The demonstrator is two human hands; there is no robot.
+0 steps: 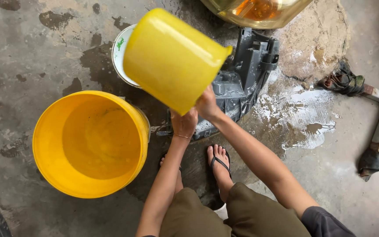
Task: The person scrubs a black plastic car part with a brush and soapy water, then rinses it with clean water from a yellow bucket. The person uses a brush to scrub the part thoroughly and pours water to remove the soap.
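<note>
Two yellow buckets, one grey headlight housing, two hands.
Large bucket (91,142) upright on wet floor (330,175); smaller bucket (172,59) tipped over housing (242,79), gripped at base by left hand (184,124) and right hand (207,105), fingers curled closed.

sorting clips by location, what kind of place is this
Probably a vehicle repair or wash yard: wet, stained concrete floor, a grey headlight housing lying on it, and a yellow bucket beside the squatting person, whose hands tip a yellow tub.

Soft even daylight, sharp focus
</note>
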